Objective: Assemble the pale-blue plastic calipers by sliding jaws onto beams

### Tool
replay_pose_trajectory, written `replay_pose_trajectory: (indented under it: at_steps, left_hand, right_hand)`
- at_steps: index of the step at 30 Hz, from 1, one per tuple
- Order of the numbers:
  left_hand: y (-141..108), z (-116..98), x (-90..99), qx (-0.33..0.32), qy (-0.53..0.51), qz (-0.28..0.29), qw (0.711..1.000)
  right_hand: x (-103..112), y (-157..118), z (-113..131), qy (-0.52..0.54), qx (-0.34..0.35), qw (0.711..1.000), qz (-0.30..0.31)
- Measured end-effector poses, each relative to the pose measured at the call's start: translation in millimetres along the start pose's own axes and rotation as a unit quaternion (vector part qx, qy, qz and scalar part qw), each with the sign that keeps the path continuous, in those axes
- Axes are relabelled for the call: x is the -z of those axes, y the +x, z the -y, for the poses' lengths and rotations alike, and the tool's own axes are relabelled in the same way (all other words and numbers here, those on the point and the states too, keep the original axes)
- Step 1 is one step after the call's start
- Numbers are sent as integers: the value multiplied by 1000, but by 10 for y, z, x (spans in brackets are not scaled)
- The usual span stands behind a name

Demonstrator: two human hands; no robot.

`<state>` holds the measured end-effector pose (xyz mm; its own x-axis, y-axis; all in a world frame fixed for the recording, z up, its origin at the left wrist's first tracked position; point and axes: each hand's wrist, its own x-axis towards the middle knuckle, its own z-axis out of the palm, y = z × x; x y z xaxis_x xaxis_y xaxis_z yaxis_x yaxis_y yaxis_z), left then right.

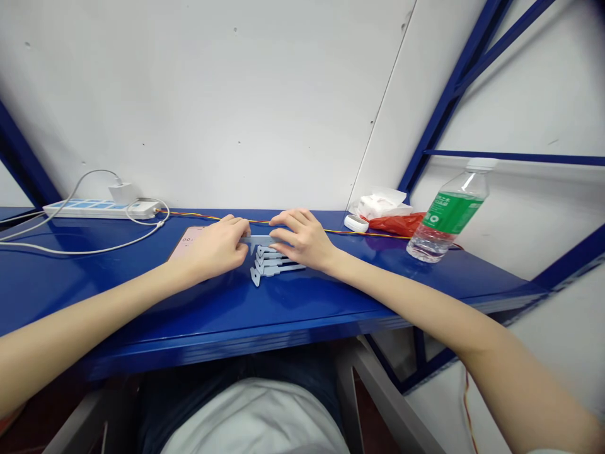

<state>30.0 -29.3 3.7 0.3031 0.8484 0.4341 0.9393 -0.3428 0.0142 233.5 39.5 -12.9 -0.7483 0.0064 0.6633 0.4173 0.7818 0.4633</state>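
Several light grey-blue caliper-like pieces [269, 271] lie in a staggered stack on the blue table [189, 315], their jaws toward the left. Just behind them, one more such piece [259, 240] spans the gap between my two hands. My left hand [218, 247] has its fingers closed on this piece's left end. At its right end is my right hand [305, 241], fingers bent and pinching the same piece, with the palm over the far ends of the stacked ones. The fingertips of both hands are partly hidden.
A phone [185, 243] lies beside my left wrist. At the back left are a power strip [94, 209] and white cables. A water bottle [449, 211], a red bag [397, 223] and a small white device [356, 223] stand or lie right. A thin coloured wire runs along the back.
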Motion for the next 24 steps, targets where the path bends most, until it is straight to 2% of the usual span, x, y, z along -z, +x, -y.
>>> replay_pose_trajectory:
  at_steps: [4, 8, 11, 17, 20, 24]
  left_hand:
    - [35, 120, -26, 13, 8, -11, 1000]
    - [61, 299, -8, 21, 56, -38, 997]
    - [73, 368, -2, -3, 81, -43, 996]
    - [41, 230, -54, -145, 68, 0, 987]
    - [21, 168, -78, -172, 64, 18, 983]
    - [2, 146, -90, -178, 66, 47, 981]
  right_hand:
    - [-5, -31, -58, 8, -22, 999, 22]
    - [-21, -90, -172, 14, -80, 996, 35]
    - [-31, -119, -225, 20, -111, 993, 26]
    - [-33, -92, -146, 54, -100, 993, 33]
    - [-38, -78, -107, 91, -106, 989, 43]
    - [-42, -76, -86, 141, -101, 983, 63]
